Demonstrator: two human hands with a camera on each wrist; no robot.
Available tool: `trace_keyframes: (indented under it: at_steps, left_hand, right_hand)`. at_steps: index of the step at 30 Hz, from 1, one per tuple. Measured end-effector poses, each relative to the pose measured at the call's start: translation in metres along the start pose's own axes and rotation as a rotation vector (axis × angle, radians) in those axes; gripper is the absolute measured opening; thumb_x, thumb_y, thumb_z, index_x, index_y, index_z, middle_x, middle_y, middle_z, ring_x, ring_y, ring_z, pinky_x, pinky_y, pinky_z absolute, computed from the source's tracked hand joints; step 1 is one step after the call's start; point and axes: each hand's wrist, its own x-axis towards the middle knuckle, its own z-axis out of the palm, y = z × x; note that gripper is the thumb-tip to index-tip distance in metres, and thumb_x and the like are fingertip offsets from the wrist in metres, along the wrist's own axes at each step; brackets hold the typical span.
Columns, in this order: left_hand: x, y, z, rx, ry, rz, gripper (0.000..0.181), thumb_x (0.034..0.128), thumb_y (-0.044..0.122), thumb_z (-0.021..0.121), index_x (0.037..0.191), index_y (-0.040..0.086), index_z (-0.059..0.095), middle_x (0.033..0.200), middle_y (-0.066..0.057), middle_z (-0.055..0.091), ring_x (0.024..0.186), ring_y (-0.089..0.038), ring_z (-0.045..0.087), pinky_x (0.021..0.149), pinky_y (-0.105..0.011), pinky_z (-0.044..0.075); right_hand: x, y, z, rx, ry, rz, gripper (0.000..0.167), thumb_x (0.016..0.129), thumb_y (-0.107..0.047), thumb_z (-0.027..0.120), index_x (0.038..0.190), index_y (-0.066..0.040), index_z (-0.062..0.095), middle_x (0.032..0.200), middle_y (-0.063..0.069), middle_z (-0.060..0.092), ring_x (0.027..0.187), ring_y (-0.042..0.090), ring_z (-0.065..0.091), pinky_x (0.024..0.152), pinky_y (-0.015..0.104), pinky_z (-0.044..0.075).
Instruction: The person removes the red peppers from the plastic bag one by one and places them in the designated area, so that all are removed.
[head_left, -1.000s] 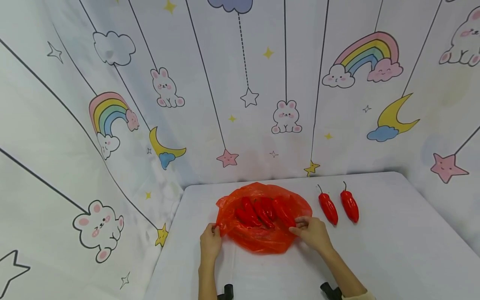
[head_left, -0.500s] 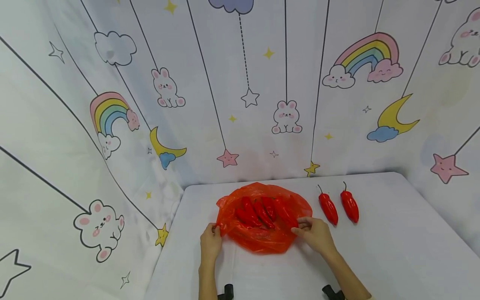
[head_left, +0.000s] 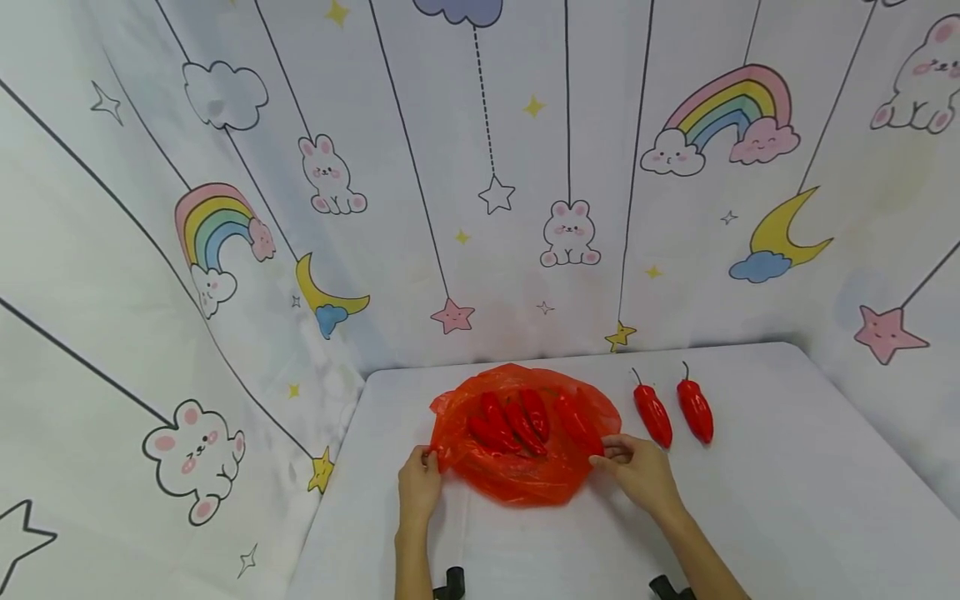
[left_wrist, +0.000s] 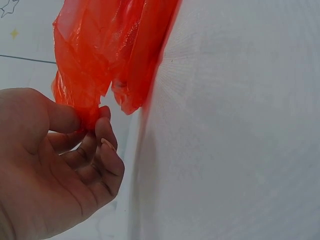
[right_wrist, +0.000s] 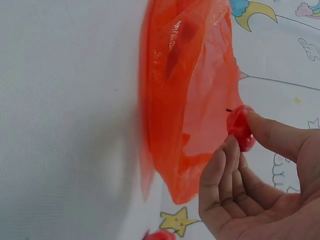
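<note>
A red plastic bag (head_left: 517,492) lies spread on the table with several red peppers (head_left: 525,425) on it. My left hand (head_left: 420,487) pinches the bag's left edge; in the left wrist view the thumb and fingers of that hand (left_wrist: 65,160) hold a gathered bit of the bag (left_wrist: 90,65). At the bag's right side my right hand (head_left: 641,475) holds one red pepper (head_left: 579,427) by its near end. The right wrist view shows this pepper (right_wrist: 241,127) between thumb and fingers of the right hand (right_wrist: 260,185), beside the bag's raised edge (right_wrist: 172,100).
Two red peppers, one (head_left: 653,415) nearer the bag and one (head_left: 696,410) farther right, lie on the white table (head_left: 810,500). A white curtain (head_left: 510,275) with printed rabbits, stars and rainbows stands behind the table and along its left side.
My right hand has moved slightly right, and the pepper in it has shifted right, away from the other peppers on the bag. The left hand keeps its hold on the edge.
</note>
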Motion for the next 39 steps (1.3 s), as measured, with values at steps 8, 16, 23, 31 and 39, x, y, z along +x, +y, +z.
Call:
trace_keyframes:
  at_steps: [8,16,23,31,39]
  left_hand:
    - [0.001,0.001,0.000,0.003,-0.004,0.000,0.016,0.1041,0.005,0.056,0.112,-0.003,0.068,0.088,-0.010,0.067,0.074,-0.021,0.058,0.068,-0.036,0.051]
    - [0.002,0.001,0.001,0.006,-0.001,0.008,0.015,0.1034,0.005,0.057,0.110,-0.003,0.068,0.086,-0.010,0.066,0.073,-0.021,0.058,0.068,-0.036,0.051]
    - [0.002,0.000,0.002,-0.001,-0.012,-0.008,0.016,0.1041,0.006,0.057,0.112,-0.003,0.067,0.089,-0.011,0.067,0.076,-0.022,0.060,0.070,-0.036,0.053]
    - [0.001,0.002,0.001,-0.003,0.003,0.006,0.015,0.1034,0.005,0.057,0.110,-0.003,0.069,0.087,-0.010,0.067,0.074,-0.022,0.059,0.069,-0.037,0.051]
    - [0.000,0.001,0.000,0.009,-0.017,-0.010,0.017,0.1044,0.006,0.056,0.113,-0.003,0.068,0.088,-0.011,0.067,0.076,-0.022,0.059,0.070,-0.038,0.053]
  right_hand:
    - [-0.003,0.001,-0.007,0.004,0.014,-0.016,0.043,0.089,-0.022,0.084,0.124,-0.001,0.071,0.101,0.007,0.074,0.088,0.020,0.070,0.074,0.027,0.060]
    - [-0.008,0.000,-0.011,0.015,0.018,0.007,0.044,0.089,-0.022,0.084,0.125,0.000,0.071,0.101,0.008,0.074,0.088,0.020,0.069,0.074,0.027,0.060]
    - [-0.010,0.002,-0.016,0.013,0.028,0.009,0.044,0.089,-0.023,0.084,0.125,-0.002,0.071,0.102,0.008,0.074,0.089,0.021,0.070,0.073,0.027,0.060]
    - [-0.011,0.006,-0.021,0.011,0.031,0.040,0.046,0.090,-0.024,0.083,0.127,-0.001,0.070,0.105,0.009,0.074,0.091,0.022,0.070,0.074,0.029,0.061]
    - [-0.012,0.012,-0.028,-0.011,0.049,0.038,0.051,0.089,-0.032,0.084,0.127,-0.001,0.070,0.108,0.011,0.075,0.095,0.025,0.071,0.074,0.029,0.061]
